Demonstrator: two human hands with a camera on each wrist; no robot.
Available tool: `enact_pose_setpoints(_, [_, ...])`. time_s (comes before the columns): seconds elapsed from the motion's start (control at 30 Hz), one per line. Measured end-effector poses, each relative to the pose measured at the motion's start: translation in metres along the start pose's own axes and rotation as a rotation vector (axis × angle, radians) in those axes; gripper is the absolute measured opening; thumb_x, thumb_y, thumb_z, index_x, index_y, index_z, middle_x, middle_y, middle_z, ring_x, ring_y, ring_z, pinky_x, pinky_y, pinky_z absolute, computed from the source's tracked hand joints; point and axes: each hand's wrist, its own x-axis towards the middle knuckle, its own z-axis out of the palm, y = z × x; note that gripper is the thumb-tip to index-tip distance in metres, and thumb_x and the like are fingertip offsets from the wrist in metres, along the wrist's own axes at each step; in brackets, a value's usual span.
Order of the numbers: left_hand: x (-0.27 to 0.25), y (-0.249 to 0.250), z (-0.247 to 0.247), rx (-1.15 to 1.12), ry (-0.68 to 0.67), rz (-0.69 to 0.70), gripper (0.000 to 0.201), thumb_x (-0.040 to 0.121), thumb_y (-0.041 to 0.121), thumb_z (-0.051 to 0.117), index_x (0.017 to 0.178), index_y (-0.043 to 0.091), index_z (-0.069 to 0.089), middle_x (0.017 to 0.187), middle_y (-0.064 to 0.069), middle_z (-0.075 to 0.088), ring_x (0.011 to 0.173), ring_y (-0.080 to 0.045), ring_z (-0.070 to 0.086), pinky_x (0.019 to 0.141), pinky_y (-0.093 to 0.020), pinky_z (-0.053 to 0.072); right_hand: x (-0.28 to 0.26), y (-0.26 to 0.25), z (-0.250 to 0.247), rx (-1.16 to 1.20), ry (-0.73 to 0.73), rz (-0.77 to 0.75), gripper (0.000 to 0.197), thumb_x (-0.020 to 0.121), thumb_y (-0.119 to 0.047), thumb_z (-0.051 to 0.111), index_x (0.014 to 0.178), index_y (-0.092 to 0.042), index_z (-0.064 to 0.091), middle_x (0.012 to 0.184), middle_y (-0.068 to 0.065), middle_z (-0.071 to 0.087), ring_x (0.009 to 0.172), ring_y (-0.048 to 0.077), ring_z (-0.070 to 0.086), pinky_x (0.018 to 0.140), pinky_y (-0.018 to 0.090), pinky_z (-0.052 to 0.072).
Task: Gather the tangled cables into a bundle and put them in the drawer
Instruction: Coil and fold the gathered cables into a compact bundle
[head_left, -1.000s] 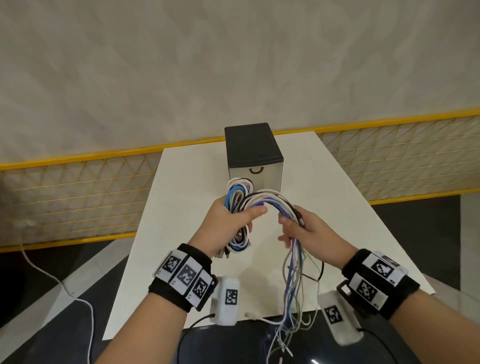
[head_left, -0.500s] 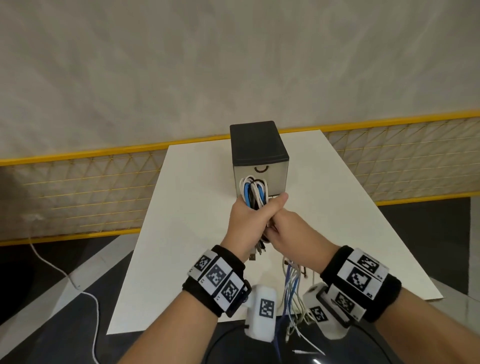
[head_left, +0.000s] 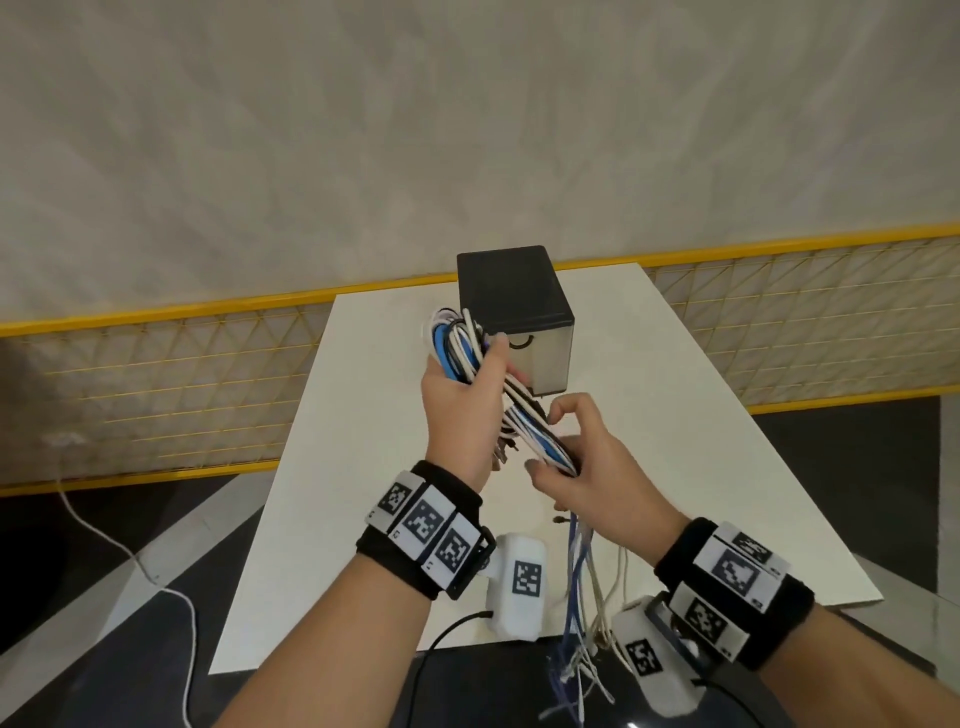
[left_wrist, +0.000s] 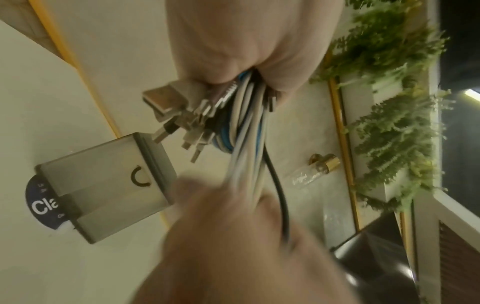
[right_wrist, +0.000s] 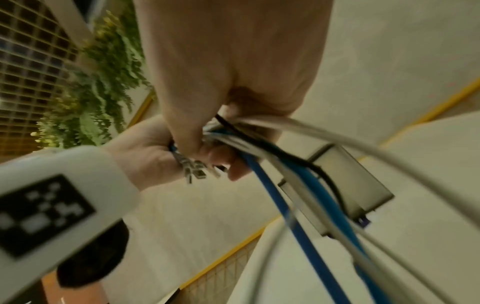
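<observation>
Head view: my left grip (head_left: 460, 410) is clenching the looped cables (head_left: 457, 345) before the drawer (head_left: 540, 358) at 12 o'clock, while my right grip (head_left: 582, 467) is closing around their tails, shortening them for bundling.

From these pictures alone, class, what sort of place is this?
Probably a staged indoor recording area, not a home: a bare white table holds a small drawer box, a yellow mesh barrier fences it, and greenery hangs nearby.
</observation>
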Motion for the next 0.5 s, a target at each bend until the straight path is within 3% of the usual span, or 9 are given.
enact_pose_setpoints(0.07, [0.006, 0.008, -0.004, -0.066, 0.042, 0.026, 0.02, 0.093, 0.023, 0.068, 0.105, 0.01, 0.059, 0.062, 0.005, 0.067, 0.057, -0.01, 0.067, 0.061, -0.031, 0.059, -0.007, 0.017, -0.001, -0.136, -0.123, 0.04, 0.027, 0.087, -0.018, 0.062, 0.105, -0.025, 0.043, 0.069, 0.001, 0.063, 0.053, 0.017, 0.056, 0.059, 0.036, 0.053])
enact_pose_setpoints(0.13, [0.015, 0.018, -0.013, -0.097, 0.068, 0.033, 0.021, 0.093, 0.024, 0.068, 0.105, 0.01, 0.057, 0.06, 0.007, 0.065, 0.056, -0.009, 0.067, 0.06, -0.03, 0.058, -0.017, 0.035, -0.001, -0.058, -0.208, 0.129, 0.01, 0.091, -0.023, 0.062, 0.093, -0.018, 0.054, 0.06, -0.007, 0.054, 0.049, 0.01, 0.05, 0.054, 0.03, 0.048])
enact_pose_setpoints(0.2, [0.018, 0.024, -0.022, -0.092, 0.034, 0.034, 0.017, 0.093, 0.024, 0.068, 0.099, 0.012, 0.058, 0.059, 0.006, 0.062, 0.056, -0.012, 0.064, 0.059, -0.03, 0.056, -0.018, 0.044, -0.003, 0.024, -0.221, 0.199, 0.016, 0.09, -0.028, 0.064, 0.081, -0.015, 0.058, 0.054, -0.009, 0.047, 0.048, 0.01, 0.043, 0.05, 0.028, 0.04])
enact_pose_setpoints(0.27, [0.016, 0.026, -0.03, -0.053, -0.062, 0.04, 0.014, 0.093, 0.024, 0.068, 0.084, 0.017, 0.06, 0.056, 0.004, 0.057, 0.056, -0.016, 0.059, 0.062, -0.032, 0.052, -0.009, 0.044, -0.007, 0.016, -0.193, 0.229, 0.02, 0.089, -0.028, 0.066, 0.075, -0.014, 0.059, 0.054, -0.009, 0.047, 0.049, 0.01, 0.043, 0.05, 0.026, 0.04])
enact_pose_setpoints(0.33, [0.017, 0.024, -0.039, 0.057, -0.197, 0.068, 0.024, 0.093, 0.022, 0.068, 0.07, 0.025, 0.065, 0.052, 0.003, 0.053, 0.055, -0.02, 0.053, 0.069, -0.036, 0.049, 0.004, 0.042, -0.012, 0.011, -0.106, 0.246, 0.018, 0.085, -0.021, 0.07, 0.074, -0.013, 0.059, 0.052, -0.01, 0.047, 0.045, 0.006, 0.043, 0.048, 0.023, 0.04])
enact_pose_setpoints(0.4, [0.018, 0.021, -0.048, 0.207, -0.314, 0.107, 0.024, 0.092, 0.017, 0.069, 0.07, 0.026, 0.069, 0.053, -0.001, 0.054, 0.053, -0.022, 0.052, 0.072, -0.038, 0.048, 0.018, 0.041, -0.017, 0.038, -0.004, 0.279, 0.012, 0.08, -0.009, 0.073, 0.078, -0.008, 0.061, 0.052, -0.007, 0.047, 0.039, 0.004, 0.038, 0.043, 0.022, 0.036])
enact_pose_setpoints(0.5, [0.016, 0.018, -0.056, 0.429, -0.43, 0.112, 0.009, 0.087, 0.013, 0.074, 0.081, 0.01, 0.068, 0.058, -0.012, 0.056, 0.049, -0.022, 0.053, 0.065, -0.035, 0.051, 0.031, 0.037, -0.022, 0.024, 0.051, 0.312, 0.013, 0.076, 0.003, 0.069, 0.085, -0.006, 0.067, 0.059, 0.0, 0.053, 0.034, 0.002, 0.038, 0.039, 0.018, 0.034])
